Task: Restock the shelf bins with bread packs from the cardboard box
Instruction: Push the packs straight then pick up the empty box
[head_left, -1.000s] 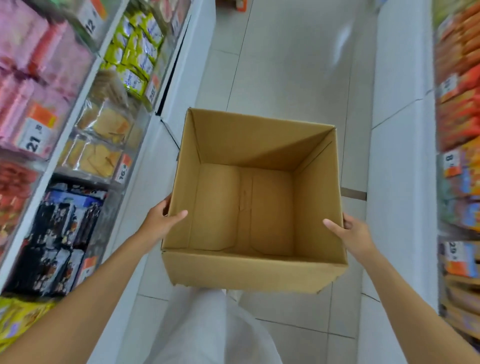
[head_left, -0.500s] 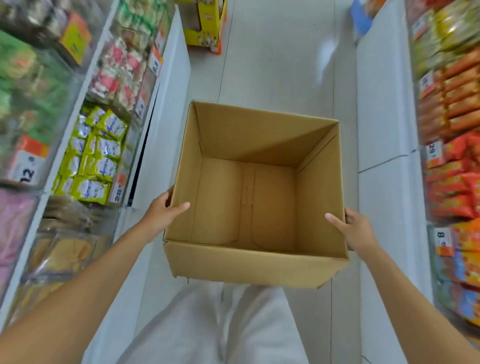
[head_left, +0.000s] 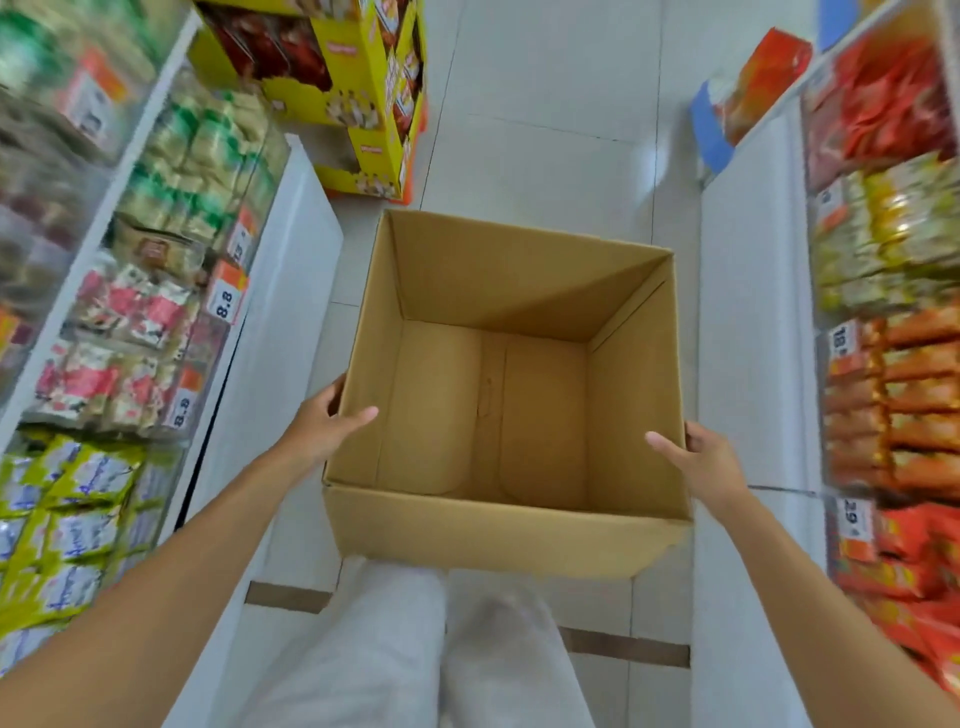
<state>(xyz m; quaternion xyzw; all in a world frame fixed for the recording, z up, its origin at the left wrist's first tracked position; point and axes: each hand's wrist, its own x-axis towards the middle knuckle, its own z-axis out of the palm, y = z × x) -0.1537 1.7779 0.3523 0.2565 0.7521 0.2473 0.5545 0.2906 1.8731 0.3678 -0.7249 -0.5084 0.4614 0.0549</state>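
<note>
An open brown cardboard box (head_left: 511, 538) is carried in front of me above the aisle floor. Nothing lies inside it; only its bare bottom flaps show. My left hand (head_left: 324, 428) grips the box's left wall, thumb over the rim and inside, fingers outside. My right hand (head_left: 698, 457) grips the right wall the same way. No bread packs show in the box.
Shelf bins (head_left: 130, 322) with packaged snacks line the left side, with price tags. Orange and red packs fill the right shelves (head_left: 904, 395). A yellow display stand (head_left: 363, 98) stands ahead on the white tiled aisle floor (head_left: 545, 130). My white trousers (head_left: 441, 649) show below.
I have walked forward down the aisle with the box. The left shelves slid past, and the yellow stand ahead has come closer. Both hands keep the same hold.
</note>
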